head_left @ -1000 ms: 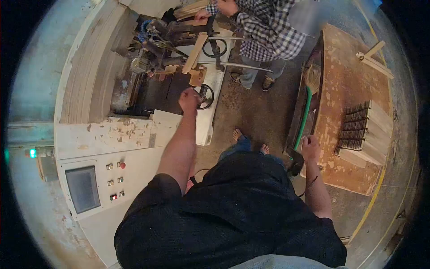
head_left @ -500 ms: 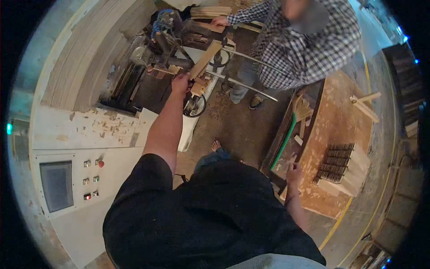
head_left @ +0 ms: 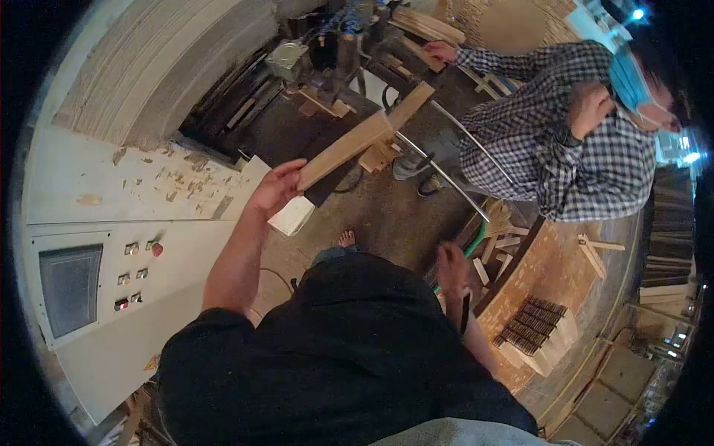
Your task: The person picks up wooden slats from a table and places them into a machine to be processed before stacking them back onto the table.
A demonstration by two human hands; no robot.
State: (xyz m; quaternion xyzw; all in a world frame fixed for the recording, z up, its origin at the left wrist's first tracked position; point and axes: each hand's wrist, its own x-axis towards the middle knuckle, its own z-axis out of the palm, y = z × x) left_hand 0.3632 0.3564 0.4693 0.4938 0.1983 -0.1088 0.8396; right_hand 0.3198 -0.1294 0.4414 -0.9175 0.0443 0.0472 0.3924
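Gripping wooden plank (head_left: 349, 147), left hand (head_left: 277, 187); right hand (head_left: 451, 269) blurred.

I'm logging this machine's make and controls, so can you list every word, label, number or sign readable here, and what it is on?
No text can be read.
Control panel: the buttons show no legible labels; too small and blurred.
Screen: dark, nothing showing.
Yellow sticker at the panel's lower edge: too small to read.
Wood plank in the left hand: no markings visible.
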